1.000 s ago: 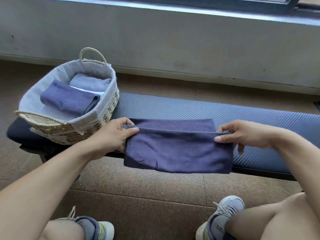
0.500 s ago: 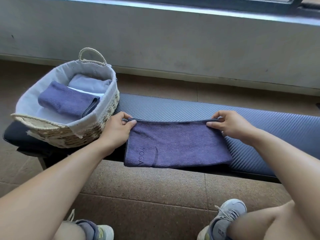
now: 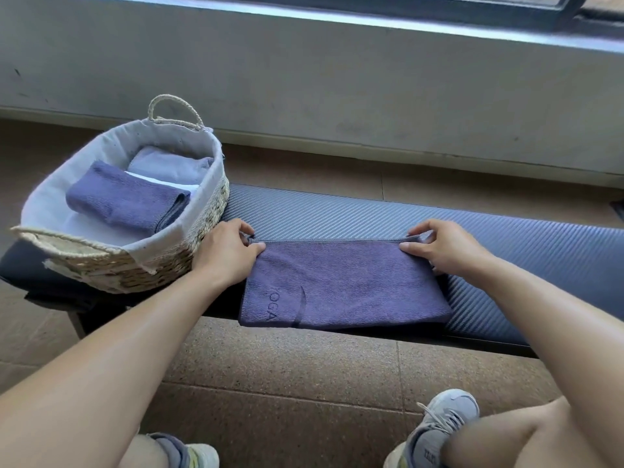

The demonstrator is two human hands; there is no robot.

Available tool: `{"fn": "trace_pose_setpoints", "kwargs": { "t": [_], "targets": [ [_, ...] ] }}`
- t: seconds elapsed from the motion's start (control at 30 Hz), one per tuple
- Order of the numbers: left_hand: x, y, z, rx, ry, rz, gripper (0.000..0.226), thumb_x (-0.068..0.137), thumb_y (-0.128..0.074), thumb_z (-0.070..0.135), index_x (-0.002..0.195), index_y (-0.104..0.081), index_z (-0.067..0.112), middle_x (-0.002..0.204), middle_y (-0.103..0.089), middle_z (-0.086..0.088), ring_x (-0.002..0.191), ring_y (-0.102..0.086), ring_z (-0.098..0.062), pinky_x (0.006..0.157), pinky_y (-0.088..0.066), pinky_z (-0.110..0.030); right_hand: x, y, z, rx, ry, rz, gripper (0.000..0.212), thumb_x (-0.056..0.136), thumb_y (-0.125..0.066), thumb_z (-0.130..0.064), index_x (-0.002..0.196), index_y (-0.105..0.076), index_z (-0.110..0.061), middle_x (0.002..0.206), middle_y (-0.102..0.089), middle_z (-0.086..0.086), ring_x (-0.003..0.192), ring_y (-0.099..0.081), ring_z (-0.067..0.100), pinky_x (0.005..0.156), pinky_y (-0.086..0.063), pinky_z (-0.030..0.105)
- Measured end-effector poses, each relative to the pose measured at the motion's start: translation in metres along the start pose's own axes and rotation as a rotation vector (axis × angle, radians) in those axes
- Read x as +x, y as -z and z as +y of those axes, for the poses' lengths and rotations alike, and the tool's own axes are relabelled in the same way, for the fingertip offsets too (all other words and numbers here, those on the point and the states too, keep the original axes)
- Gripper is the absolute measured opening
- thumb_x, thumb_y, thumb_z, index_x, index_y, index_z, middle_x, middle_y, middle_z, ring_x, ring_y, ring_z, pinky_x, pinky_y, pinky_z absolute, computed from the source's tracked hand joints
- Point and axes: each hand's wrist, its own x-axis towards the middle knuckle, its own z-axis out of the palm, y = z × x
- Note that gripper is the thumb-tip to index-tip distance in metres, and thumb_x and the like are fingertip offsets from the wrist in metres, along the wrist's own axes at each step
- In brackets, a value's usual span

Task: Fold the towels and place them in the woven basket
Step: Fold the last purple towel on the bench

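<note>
A dark purple towel (image 3: pixel 347 285) marked YOGA lies folded flat on the padded bench (image 3: pixel 506 238), its near edge reaching the bench's front. My left hand (image 3: pixel 226 255) pinches its far left corner. My right hand (image 3: pixel 442 248) pinches its far right corner. To the left on the bench stands the woven basket (image 3: pixel 206 214) with a pale cloth liner. Inside it lie a folded purple towel (image 3: pixel 128 201), a lighter lilac towel (image 3: pixel 169 165) and a white one (image 3: pixel 162 182) between them.
A grey concrete wall (image 3: pixel 337 79) under a window sill runs behind the bench. Brown tiled floor (image 3: pixel 287 373) lies in front, with my knees and grey sneakers (image 3: pixel 439 423) at the bottom edge.
The towel's near half was lifted and carried over to the far edge, so the towel now lies folded in half. Both hands moved away from me with its corners.
</note>
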Motion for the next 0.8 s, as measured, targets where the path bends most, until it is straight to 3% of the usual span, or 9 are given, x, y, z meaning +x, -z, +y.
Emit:
{"fn": "trace_pose_setpoints", "kwargs": {
  "t": [0.1,0.23,0.3,0.4,0.5,0.57,0.63,0.7,0.8],
  "targets": [
    [0.005,0.003,0.0,0.065,0.02,-0.084,0.033,0.082,-0.078,0.046,0.103,-0.066,0.025,0.104,-0.067,0.002,0.102,-0.063,-0.023,0.094,-0.051,-0.038,-0.002,0.001,-0.002,-0.011,-0.025,-0.04,0.029,0.084,-0.08,-0.043,0.101,-0.065,-0.024,0.095,-0.065,0.005,0.08,-0.066,0.019,0.054,-0.056,0.03],
    [0.008,0.008,0.0,-0.007,0.043,-0.185,0.03,0.073,-0.088,0.041,0.074,-0.066,0.02,0.082,-0.072,0.002,0.087,-0.068,-0.026,0.086,-0.054,-0.038,-0.003,0.003,-0.008,0.043,-0.044,-0.088,0.03,0.084,-0.082,-0.032,0.092,-0.062,-0.012,0.088,-0.065,0.002,0.073,-0.06,0.013,0.055,-0.052,0.027],
    [0.009,0.012,-0.001,-0.044,0.037,-0.2,0.03,0.072,-0.09,0.035,0.071,-0.064,0.018,0.076,-0.07,0.002,0.082,-0.067,-0.024,0.083,-0.054,-0.036,-0.004,0.01,-0.009,0.172,-0.045,-0.15,0.028,0.084,-0.082,-0.025,0.085,-0.056,-0.014,0.08,-0.061,0.002,0.068,-0.055,0.011,0.056,-0.049,0.025],
    [0.005,0.019,0.002,-0.274,0.048,-0.287,0.028,0.074,-0.09,0.02,0.08,-0.063,0.016,0.074,-0.065,0.001,0.07,-0.06,-0.016,0.072,-0.052,-0.033,-0.006,0.02,-0.007,0.363,-0.046,-0.254,0.03,0.083,-0.081,-0.019,0.078,-0.051,-0.02,0.078,-0.055,0.003,0.067,-0.05,0.01,0.057,-0.045,0.022],
    [-0.001,0.03,0.004,-0.553,0.171,-0.452,0.037,0.07,-0.09,0.008,0.098,-0.066,0.012,0.083,-0.062,-0.002,0.071,-0.059,-0.011,0.064,-0.051,-0.024,-0.008,0.031,-0.007,0.512,-0.057,-0.334,0.033,0.071,-0.085,-0.014,0.083,-0.055,-0.021,0.082,-0.058,0.002,0.074,-0.056,0.013,0.067,-0.046,0.026],
    [-0.002,0.04,0.004,-0.551,0.245,-0.576,0.043,0.066,-0.091,0.01,0.103,-0.068,0.013,0.084,-0.065,-0.001,0.07,-0.057,-0.009,0.063,-0.048,-0.021,-0.01,0.042,-0.006,0.532,-0.071,-0.446,0.038,0.067,-0.085,-0.009,0.094,-0.06,-0.019,0.091,-0.067,0.004,0.082,-0.064,0.015,0.074,-0.05,0.028],
    [-0.005,0.048,0.006,-0.494,0.251,-0.696,0.035,0.069,-0.089,0.008,0.096,-0.068,0.015,0.071,-0.064,0.004,0.059,-0.052,-0.004,0.058,-0.043,-0.018,-0.015,0.051,-0.005,0.391,-0.082,-0.642,0.045,0.069,-0.087,-0.006,0.108,-0.065,-0.009,0.108,-0.072,0.009,0.094,-0.069,0.018,0.08,-0.053,0.031],
    [-0.009,0.053,0.006,-0.467,0.22,-0.754,0.028,0.07,-0.088,0.009,0.085,-0.065,0.018,0.061,-0.06,0.007,0.055,-0.047,-0.003,0.056,-0.039,-0.018,-0.02,0.055,-0.002,0.239,-0.061,-0.777,0.053,0.068,-0.091,-0.016,0.114,-0.068,-0.002,0.116,-0.071,0.014,0.103,-0.067,0.021,0.088,-0.052,0.034],
    [-0.012,0.055,0.009,-0.545,0.157,-0.698,0.037,0.059,-0.091,0.021,0.08,-0.061,0.022,0.069,-0.062,0.005,0.061,-0.053,-0.004,0.059,-0.04,-0.021,-0.024,0.057,-0.002,0.259,-0.008,-0.703,0.062,0.053,-0.098,-0.039,0.095,-0.068,-0.006,0.098,-0.07,0.011,0.091,-0.066,0.016,0.082,-0.051,0.031]
  ]
}}
